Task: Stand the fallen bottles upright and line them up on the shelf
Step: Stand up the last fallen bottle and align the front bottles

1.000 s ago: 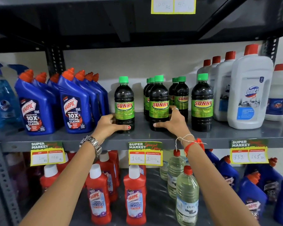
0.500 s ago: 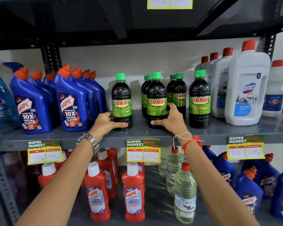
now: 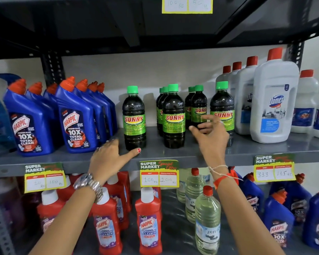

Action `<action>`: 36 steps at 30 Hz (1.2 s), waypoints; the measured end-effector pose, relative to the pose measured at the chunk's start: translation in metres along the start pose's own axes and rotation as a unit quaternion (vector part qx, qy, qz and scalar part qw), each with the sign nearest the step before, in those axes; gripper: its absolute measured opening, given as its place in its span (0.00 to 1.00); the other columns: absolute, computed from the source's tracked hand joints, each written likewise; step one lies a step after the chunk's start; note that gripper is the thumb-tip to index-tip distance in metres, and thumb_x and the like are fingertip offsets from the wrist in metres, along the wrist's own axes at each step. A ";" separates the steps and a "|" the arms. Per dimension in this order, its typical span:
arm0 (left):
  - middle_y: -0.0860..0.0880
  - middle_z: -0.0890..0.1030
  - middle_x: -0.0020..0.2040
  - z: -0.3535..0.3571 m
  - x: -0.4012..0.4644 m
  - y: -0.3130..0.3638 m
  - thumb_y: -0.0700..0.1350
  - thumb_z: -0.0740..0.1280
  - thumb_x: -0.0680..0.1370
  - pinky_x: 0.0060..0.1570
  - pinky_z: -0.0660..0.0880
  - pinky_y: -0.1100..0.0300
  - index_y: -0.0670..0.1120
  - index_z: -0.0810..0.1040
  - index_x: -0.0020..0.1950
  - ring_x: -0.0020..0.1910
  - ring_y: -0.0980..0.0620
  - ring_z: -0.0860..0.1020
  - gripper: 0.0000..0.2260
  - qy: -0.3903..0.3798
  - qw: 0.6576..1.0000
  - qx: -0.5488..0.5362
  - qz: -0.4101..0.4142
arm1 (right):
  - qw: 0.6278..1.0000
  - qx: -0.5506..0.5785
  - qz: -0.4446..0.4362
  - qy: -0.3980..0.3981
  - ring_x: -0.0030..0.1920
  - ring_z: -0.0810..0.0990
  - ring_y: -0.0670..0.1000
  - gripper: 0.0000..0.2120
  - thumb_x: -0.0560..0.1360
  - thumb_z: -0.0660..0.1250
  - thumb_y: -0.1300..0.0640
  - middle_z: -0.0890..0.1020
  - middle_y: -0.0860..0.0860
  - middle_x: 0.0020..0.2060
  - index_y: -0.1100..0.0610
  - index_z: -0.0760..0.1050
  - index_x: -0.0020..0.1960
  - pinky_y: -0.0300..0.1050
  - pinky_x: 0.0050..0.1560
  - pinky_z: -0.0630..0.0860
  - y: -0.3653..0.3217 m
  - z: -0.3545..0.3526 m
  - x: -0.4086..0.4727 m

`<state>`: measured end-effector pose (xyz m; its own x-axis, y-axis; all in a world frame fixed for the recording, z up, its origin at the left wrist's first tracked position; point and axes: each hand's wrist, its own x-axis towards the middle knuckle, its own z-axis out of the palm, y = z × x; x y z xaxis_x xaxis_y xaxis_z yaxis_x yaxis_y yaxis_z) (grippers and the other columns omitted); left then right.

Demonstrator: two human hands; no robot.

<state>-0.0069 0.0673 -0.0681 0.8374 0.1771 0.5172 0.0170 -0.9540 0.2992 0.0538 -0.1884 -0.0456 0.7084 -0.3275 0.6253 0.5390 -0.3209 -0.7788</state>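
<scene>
The dark Sunny bottles all stand upright mid-frame on the grey shelf. Both hands are empty: left hand spread flat, right hand loosely open. Full, smooth-sided bottles probably feel hefty; grip around the label.

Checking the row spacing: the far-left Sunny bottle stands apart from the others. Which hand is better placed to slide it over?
Probably the left hand: it rests open on the shelf beside that far-left Sunny bottle, thumb at its base. The right hand hovers open farther right.

Glossy dark plastic bottles; matt grey metal shelf; paper price tags; shiny metal watch
</scene>
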 end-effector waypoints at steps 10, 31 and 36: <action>0.43 0.82 0.55 0.013 -0.019 -0.005 0.67 0.50 0.71 0.55 0.72 0.45 0.43 0.80 0.54 0.53 0.44 0.79 0.33 0.110 0.987 0.110 0.033 | 0.986 -0.164 -0.002 0.043 0.64 0.69 0.61 0.40 0.59 0.79 0.60 0.73 0.60 0.61 0.64 0.65 0.66 0.54 0.66 0.66 0.037 -0.040 0.039; 0.43 0.83 0.52 0.012 -0.023 -0.001 0.65 0.52 0.71 0.48 0.74 0.47 0.42 0.81 0.51 0.50 0.44 0.80 0.31 0.122 0.986 0.105 0.036 | 0.981 -0.131 0.095 -0.104 0.64 0.73 0.60 0.38 0.62 0.80 0.58 0.76 0.60 0.61 0.63 0.63 0.64 0.52 0.65 0.70 0.033 -0.039 0.050; 0.42 0.83 0.51 0.012 -0.023 0.000 0.64 0.53 0.71 0.47 0.74 0.47 0.41 0.81 0.51 0.49 0.43 0.81 0.30 0.127 0.986 0.102 0.037 | 0.981 -0.129 0.091 -0.109 0.64 0.73 0.59 0.38 0.62 0.80 0.59 0.76 0.60 0.61 0.63 0.62 0.64 0.51 0.65 0.69 0.033 -0.040 0.050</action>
<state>-0.0201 0.0599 -0.0895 0.6764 0.1348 0.7241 0.0925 -0.9909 0.0981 0.0885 -0.2503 -0.0380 0.8783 -0.2117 0.4288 0.2804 -0.4983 -0.8204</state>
